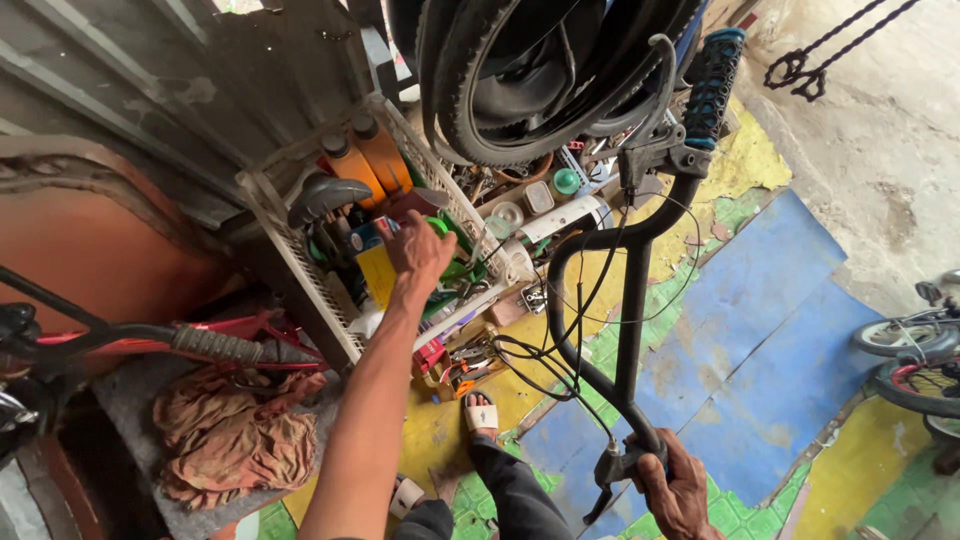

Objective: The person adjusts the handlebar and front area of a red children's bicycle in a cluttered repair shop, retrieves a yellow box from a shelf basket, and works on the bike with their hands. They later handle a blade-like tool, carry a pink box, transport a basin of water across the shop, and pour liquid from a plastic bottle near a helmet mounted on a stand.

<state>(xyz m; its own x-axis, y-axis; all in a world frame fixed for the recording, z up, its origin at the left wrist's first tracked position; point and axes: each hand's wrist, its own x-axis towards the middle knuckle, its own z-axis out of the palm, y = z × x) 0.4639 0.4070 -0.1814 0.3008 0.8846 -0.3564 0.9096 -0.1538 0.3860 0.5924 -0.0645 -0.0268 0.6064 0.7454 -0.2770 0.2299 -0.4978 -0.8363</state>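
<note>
Near the centre of the frame, the left hand [415,250] reaches up into a white plastic crate [290,235] that stands tilted against the corrugated wall at upper left. Its fingers are curled down among the crate's contents, just beside a yellow box [377,272] and a green item; from this angle I cannot tell whether they have closed on anything, since the back of the hand hides the fingertips. Two orange bottles [365,160] and a black bicycle saddle [325,195] sit higher in the same crate.

At the lower right, the right hand [675,490] wraps its fingers tightly around the lower end of a black bicycle handlebar [630,330], next to a brake lever, probably to keep the bar steady while the other arm stretches away. The bar rises toward the upper middle of the frame, ending in a black-and-blue grip [712,85] beside a bicycle tyre [480,110]. Cables loop loosely off it.

Tools and small parts lie scattered on the floor below the crate, and a crumpled rag [240,440] rests at lower left.
</note>
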